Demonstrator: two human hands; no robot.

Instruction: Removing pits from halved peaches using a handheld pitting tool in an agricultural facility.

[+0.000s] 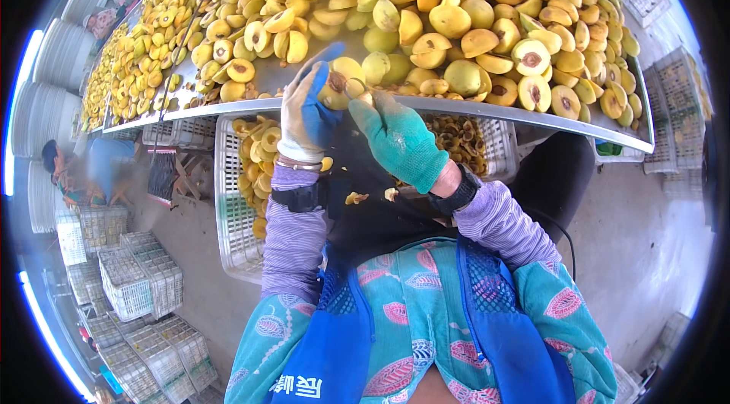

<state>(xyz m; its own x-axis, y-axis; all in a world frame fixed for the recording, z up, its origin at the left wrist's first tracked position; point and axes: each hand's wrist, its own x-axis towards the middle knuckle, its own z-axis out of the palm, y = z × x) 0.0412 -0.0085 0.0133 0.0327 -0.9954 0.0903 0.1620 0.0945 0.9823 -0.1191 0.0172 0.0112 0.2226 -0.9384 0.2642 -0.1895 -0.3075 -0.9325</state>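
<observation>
My left hand (306, 114), in a white and blue glove, is closed around a yellow peach half (347, 71) just above the table's near edge. The cut face with its brown pit hollow is turned toward my right hand (404, 139), which wears a green knitted glove. Pinched in those green fingers is a small ring-shaped pitting tool (355, 88), its loop at the peach flesh; its handle is mostly hidden. Beyond both hands, a big heap of halved peaches (449, 20) covers the metal table (251, 105). Some halves still show pits.
Under the table edge, a white plastic crate (230, 206) holds peach halves on the left; brown scraps (456, 142) fill another on the right. Scraps (356, 197) lie over my dark lap. Stacked crates (144, 282) stand at left. Other people (106, 20) sit farther off.
</observation>
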